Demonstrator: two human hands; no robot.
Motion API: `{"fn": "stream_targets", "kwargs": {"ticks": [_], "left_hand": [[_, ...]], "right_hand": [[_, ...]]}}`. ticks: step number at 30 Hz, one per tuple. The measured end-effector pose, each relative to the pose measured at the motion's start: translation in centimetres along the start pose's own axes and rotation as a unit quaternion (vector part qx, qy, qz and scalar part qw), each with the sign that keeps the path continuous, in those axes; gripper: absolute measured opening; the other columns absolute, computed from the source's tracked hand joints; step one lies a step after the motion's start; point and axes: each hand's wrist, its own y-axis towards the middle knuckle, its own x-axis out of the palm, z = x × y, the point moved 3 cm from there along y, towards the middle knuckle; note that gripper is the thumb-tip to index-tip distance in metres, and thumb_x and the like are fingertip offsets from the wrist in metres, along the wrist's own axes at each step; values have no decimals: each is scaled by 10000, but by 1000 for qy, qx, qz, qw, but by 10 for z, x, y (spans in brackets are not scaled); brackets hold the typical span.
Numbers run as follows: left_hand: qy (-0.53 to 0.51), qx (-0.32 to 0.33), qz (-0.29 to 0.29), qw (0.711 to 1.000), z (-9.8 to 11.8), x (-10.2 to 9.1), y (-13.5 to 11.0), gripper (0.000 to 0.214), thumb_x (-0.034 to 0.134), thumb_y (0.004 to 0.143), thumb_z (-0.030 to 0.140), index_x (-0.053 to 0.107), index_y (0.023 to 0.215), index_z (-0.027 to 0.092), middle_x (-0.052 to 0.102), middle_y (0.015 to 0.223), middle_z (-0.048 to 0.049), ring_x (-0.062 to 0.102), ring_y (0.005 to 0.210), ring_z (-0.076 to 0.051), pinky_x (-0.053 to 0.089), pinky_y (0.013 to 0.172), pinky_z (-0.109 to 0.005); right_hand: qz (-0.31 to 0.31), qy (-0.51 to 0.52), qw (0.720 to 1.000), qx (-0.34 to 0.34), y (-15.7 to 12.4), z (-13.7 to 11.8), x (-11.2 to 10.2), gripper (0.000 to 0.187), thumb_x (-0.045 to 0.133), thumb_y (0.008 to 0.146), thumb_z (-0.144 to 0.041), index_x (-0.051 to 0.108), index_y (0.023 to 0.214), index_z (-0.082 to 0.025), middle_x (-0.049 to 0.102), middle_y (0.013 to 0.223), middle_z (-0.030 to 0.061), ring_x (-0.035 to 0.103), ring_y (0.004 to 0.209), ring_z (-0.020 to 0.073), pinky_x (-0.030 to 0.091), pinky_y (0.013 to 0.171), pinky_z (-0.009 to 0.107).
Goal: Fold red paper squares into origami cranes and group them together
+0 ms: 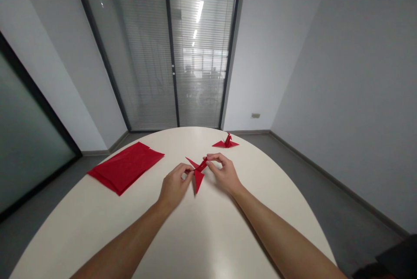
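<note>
The folded paper (198, 177) at the centre of the frame is a plain, strong red, and the paper bird (227, 141) beyond it, slightly right, is red too. Over on the left, the paper sheets (127, 168) show a deep, solid crimson. All that red sits on a creamy white worktop (195, 235). At the top, grey blinds (140, 53) are ruled with fine horizontal stripes, split by a black frame (170, 40). The wall (270, 53) at upper right is pale grey, the floor (312, 196) darker grey, and the glass pane (26, 127) at far left a cloudy grey-green.
</note>
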Motion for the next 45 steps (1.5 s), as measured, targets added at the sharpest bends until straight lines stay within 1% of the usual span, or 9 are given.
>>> {"fn": "stream_targets", "kwargs": {"ticks": [5,8,14,20,28,31,34,41,45], "left_hand": [[-14,-1,-7,1000,-2,0,0,119,529,934,228,647,951,225,688,943,-13,640,861,-170,461,691,-252],[-37,0,-23,999,-5,2,0,128,526,935,237,651,951,220,688,946,-21,637,870,-175,462,694,-254],[-112,-35,-43,992,-13,6,2,142,546,914,266,660,958,194,697,941,-40,642,839,-181,458,620,-239],[-159,-74,-49,983,-16,9,2,162,578,892,299,668,956,180,717,920,-41,648,778,-173,478,638,-247],[-189,-87,-61,976,-14,9,3,196,590,885,350,656,935,173,708,909,-48,651,792,-179,484,642,-247],[-195,-88,-63,975,-14,9,3,206,591,882,366,655,929,175,707,898,-44,650,792,-179,485,645,-246],[-197,-90,-63,974,-15,9,3,209,596,878,372,654,929,178,708,895,-40,650,783,-177,487,647,-246],[-158,-70,-42,984,-15,7,3,173,563,902,321,661,940,183,704,917,-45,648,829,-184,494,682,-254],[-129,-56,-33,990,-16,6,3,157,544,917,293,658,954,191,700,931,-44,643,837,-184,487,677,-256]], "right_hand": [[-14,-16,1000,-13,0,-3,-1,118,672,889,-322,724,947,-233,764,1050,78,650,1144,252,462,1048,457],[-30,-8,999,-12,0,-4,0,103,686,877,-320,734,907,-235,769,1035,75,631,1172,257,445,1061,466],[-54,63,996,34,0,0,1,138,755,821,-325,753,922,-231,768,1040,93,618,1210,266,444,1063,458],[-43,137,987,75,-1,5,4,239,818,758,-356,723,921,-209,742,1121,116,710,1037,258,513,986,453],[-32,126,989,67,0,8,2,210,819,756,-356,763,910,-224,758,1073,100,706,1030,260,514,983,456],[-28,87,995,47,1,7,1,154,801,774,-345,794,886,-239,776,993,88,689,1055,267,489,1009,459],[-25,77,996,37,2,7,0,143,803,769,-352,803,861,-243,779,963,84,694,1022,266,497,989,448],[-22,110,990,86,3,10,2,208,830,731,-383,770,822,-206,782,901,88,727,883,252,554,852,400],[-8,138,985,101,4,14,3,265,843,713,-380,743,884,-203,776,869,73,730,856,238,554,840,384]]}}
